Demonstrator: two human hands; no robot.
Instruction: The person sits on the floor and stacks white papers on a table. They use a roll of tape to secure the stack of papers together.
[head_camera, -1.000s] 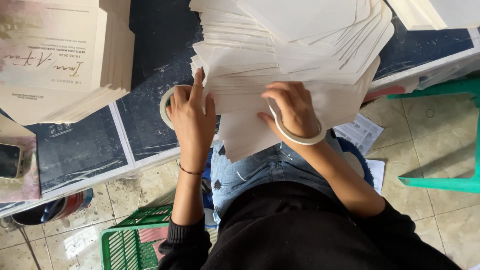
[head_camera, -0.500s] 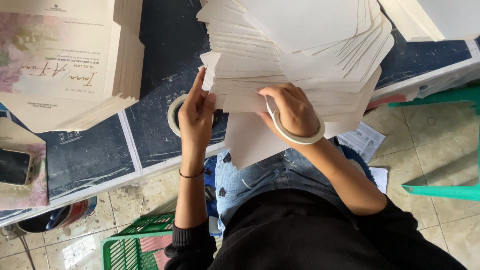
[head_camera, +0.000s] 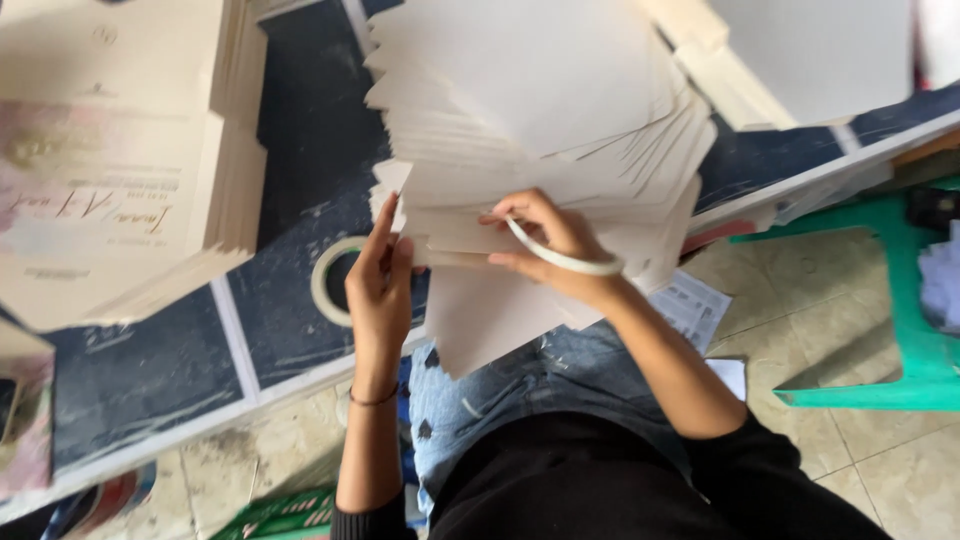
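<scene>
Left hand (head_camera: 380, 290) fingers pressed together against card stack (head_camera: 530, 130) edge; right hand (head_camera: 545, 245) fingers pinching cards.

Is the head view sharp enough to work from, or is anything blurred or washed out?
Head view: the printed card stack at left is smeared by blur; the white sheet pile is bright and nearly featureless; the left hand and right hand are fairly sharp; light is soft, shadows faint.

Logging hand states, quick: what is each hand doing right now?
Left hand: open, fingers flat against the edge of the stack of cream cards.
Right hand: closed on cards in the stack, tape roll looped over it.
</scene>
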